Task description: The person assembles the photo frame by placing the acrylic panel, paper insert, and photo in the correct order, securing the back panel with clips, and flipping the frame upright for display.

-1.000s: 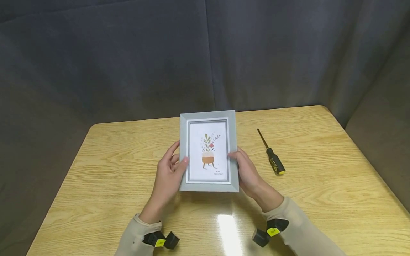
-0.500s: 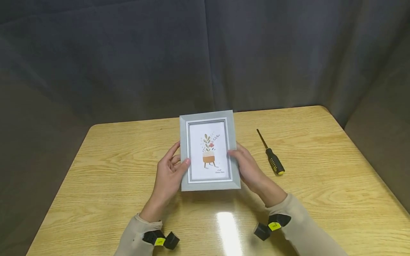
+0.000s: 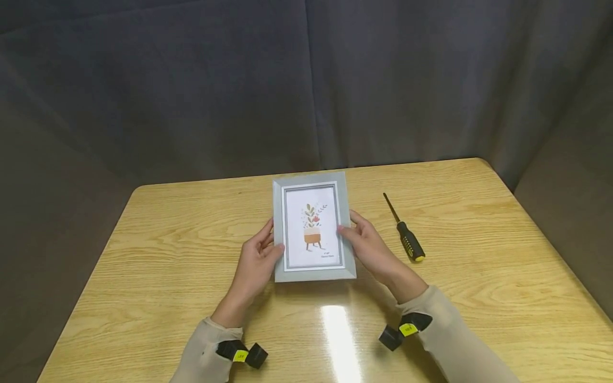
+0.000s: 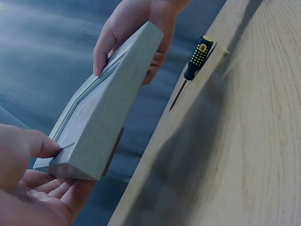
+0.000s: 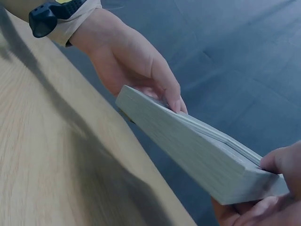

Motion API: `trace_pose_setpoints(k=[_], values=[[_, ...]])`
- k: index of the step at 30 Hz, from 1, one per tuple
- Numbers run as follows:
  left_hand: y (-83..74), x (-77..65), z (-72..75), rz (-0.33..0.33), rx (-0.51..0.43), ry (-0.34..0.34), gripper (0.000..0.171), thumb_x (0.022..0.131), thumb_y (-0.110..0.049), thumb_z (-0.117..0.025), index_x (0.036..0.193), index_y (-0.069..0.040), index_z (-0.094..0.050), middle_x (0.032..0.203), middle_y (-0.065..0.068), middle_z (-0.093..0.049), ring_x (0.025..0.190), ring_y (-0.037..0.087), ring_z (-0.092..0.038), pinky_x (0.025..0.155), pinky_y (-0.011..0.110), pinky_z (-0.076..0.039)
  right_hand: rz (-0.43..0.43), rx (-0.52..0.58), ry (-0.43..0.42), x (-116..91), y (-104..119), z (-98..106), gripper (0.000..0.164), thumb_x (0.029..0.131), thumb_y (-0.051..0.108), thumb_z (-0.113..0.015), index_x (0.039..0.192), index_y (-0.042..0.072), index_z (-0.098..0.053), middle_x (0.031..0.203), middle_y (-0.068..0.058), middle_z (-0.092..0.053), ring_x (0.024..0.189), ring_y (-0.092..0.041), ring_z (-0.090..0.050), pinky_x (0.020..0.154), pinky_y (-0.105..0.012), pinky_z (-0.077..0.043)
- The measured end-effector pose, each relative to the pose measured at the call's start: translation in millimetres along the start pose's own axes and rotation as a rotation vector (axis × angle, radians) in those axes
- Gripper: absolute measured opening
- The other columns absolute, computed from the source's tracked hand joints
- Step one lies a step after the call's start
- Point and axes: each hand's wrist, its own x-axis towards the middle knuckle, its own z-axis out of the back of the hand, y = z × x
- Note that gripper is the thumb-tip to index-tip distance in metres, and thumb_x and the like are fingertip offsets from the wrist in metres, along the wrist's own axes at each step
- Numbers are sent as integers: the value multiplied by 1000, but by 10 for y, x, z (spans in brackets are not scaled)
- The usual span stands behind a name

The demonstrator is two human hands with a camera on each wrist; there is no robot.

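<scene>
Both hands hold a pale grey-green picture frame (image 3: 313,275) above the table, its front facing up toward the head camera. Behind its pane shows a print of a potted plant on legs. My left hand (image 3: 255,266) grips the left side, thumb on the front and fingers curled behind. The right side is pinched by my right hand (image 3: 371,250), its thumb reaching the inner silver border. In the left wrist view the thick edge of the picture frame (image 4: 113,108) is seen, with fingers under it. The right wrist view shows the picture frame (image 5: 183,150) raised over the wood.
A black and yellow screwdriver (image 3: 409,242) lies on the wooden table (image 3: 167,255) right of the right hand, its tip toward the back. Dark curtains (image 3: 215,96) hang behind and beside the table. Each sleeve carries a wrist camera.
The picture frame's top edge has come down slightly in the head view and its bottom edge has risen a little. Both hands keep their hold. The screwdriver has stayed in place.
</scene>
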Motion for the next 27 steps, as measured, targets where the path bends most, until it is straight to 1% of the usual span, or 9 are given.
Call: trace_pose_setpoints(k=[4, 8, 13, 18, 20, 23, 25, 27], values=[[47, 12, -5, 16, 6, -14, 57, 91, -4, -56, 145, -2, -36, 131, 18, -53, 113, 22, -58, 86, 27, -49, -23, 11, -13, 35, -69, 35, 50, 99, 17, -41, 148, 11, -30, 118, -27, -60, 92, -29, -67, 77, -42, -54], [93, 25, -6, 37, -3, -32, 56, 89, -3, -58, 142, -1, -40, 129, 19, -55, 110, 23, -60, 85, 27, -50, -43, 18, -25, 66, -127, 63, 52, 99, 18, -43, 148, 9, -30, 119, -27, -60, 93, -29, -67, 77, -41, -54], [145, 32, -1, 69, 14, -74, 53, 86, -3, -62, 138, -3, -48, 127, 17, -58, 106, 22, -62, 82, 26, -51, -48, -12, -36, 93, -197, 89, 52, 97, 14, -46, 146, 2, -32, 115, -28, -62, 89, -26, -68, 76, -38, -55], [192, 33, 6, 87, 37, -80, 53, 85, -3, -63, 136, -2, -50, 125, 20, -59, 105, 26, -62, 81, 26, -51, -89, -72, -55, 125, -269, 123, 53, 97, 16, -48, 145, 0, -33, 116, -27, -62, 86, -24, -68, 76, -36, -55], [208, 34, 7, 99, 47, -73, 53, 85, -3, -63, 136, -2, -50, 125, 21, -58, 105, 27, -62, 81, 25, -51, -117, -102, -71, 140, -288, 134, 54, 96, 17, -47, 146, -1, -32, 122, -25, -59, 91, -23, -65, 79, -34, -54], [225, 37, 5, 111, 59, -65, 53, 86, -3, -62, 137, -1, -48, 125, 22, -58, 105, 28, -62, 81, 24, -51, -156, -123, -94, 162, -301, 138, 58, 94, 15, -45, 147, -2, -29, 137, -21, -49, 108, -24, -57, 89, -32, -49], [230, 38, 4, 111, 62, -63, 52, 87, -3, -62, 137, 0, -48, 125, 23, -57, 106, 29, -62, 82, 24, -50, -162, -122, -97, 169, -302, 135, 61, 91, 10, -45, 148, -2, -27, 144, -19, -42, 119, -26, -50, 95, -34, -44], [236, 39, 3, 108, 67, -68, 52, 87, -3, -62, 136, 1, -48, 125, 24, -57, 107, 29, -61, 82, 24, -50, -155, -128, -98, 173, -304, 130, 63, 89, 7, -45, 148, -1, -26, 147, -18, -38, 126, -27, -44, 100, -36, -40]])
